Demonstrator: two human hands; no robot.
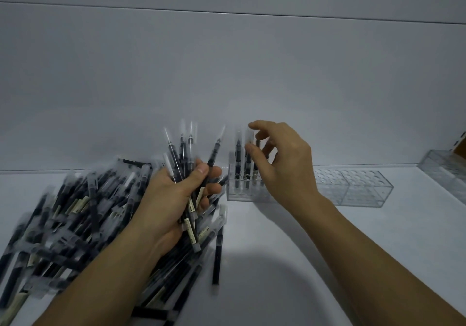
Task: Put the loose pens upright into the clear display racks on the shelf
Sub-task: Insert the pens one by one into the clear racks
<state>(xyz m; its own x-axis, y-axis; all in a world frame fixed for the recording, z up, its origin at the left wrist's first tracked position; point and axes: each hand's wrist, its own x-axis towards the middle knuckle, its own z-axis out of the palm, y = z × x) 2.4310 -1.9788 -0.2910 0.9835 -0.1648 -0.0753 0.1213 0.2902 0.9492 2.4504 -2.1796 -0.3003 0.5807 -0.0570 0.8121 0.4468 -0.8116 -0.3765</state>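
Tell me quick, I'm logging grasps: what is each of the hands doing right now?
Left hand: holds a bunch of pens.
Right hand: at the rack, by its standing pens; grip cannot be told.

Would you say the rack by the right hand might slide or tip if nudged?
The rack probably slides easily: clear plastic on a smooth shelf. Tipping seems unlikely, since it sits low and wide with few pens standing in it.

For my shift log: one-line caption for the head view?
Left hand grips a bundle of pens; right hand at the upright pens in a clear rack.
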